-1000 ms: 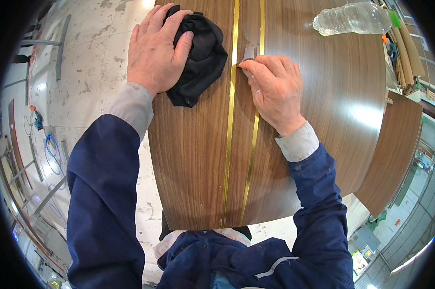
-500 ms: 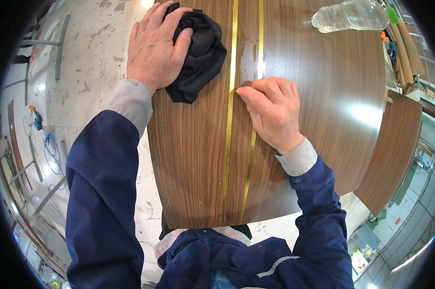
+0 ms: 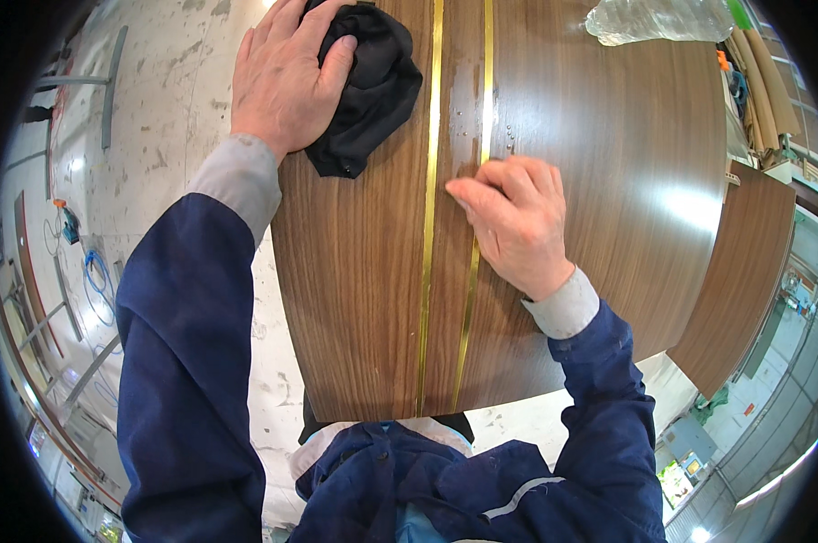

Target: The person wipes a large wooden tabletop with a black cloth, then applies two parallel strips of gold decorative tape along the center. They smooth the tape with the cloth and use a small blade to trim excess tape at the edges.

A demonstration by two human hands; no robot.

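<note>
A dark walnut-coloured wooden panel (image 3: 355, 299) lies in front of me with two thin brass strips running lengthwise, the left strip (image 3: 427, 271) and the right strip (image 3: 468, 308). My left hand (image 3: 282, 81) presses on a crumpled black cloth (image 3: 373, 90) at the panel's far left edge, fingers wrapped over it. My right hand (image 3: 518, 226) rests on the panel with fingers curled together, fingertips touching the wood just left of the right strip. Nothing shows between those fingers. Small droplets and a smear (image 3: 481, 118) sit on the wood beyond that hand.
A crushed clear plastic bottle (image 3: 662, 20) lies at the panel's far right. A second wooden panel (image 3: 744, 271) stands lower at the right. Stained concrete floor (image 3: 165, 90) lies to the left, with cables and metal bars near the rim.
My right hand has slid toward me along the right brass strip. My left hand and the cloth have shifted slightly farther away.
</note>
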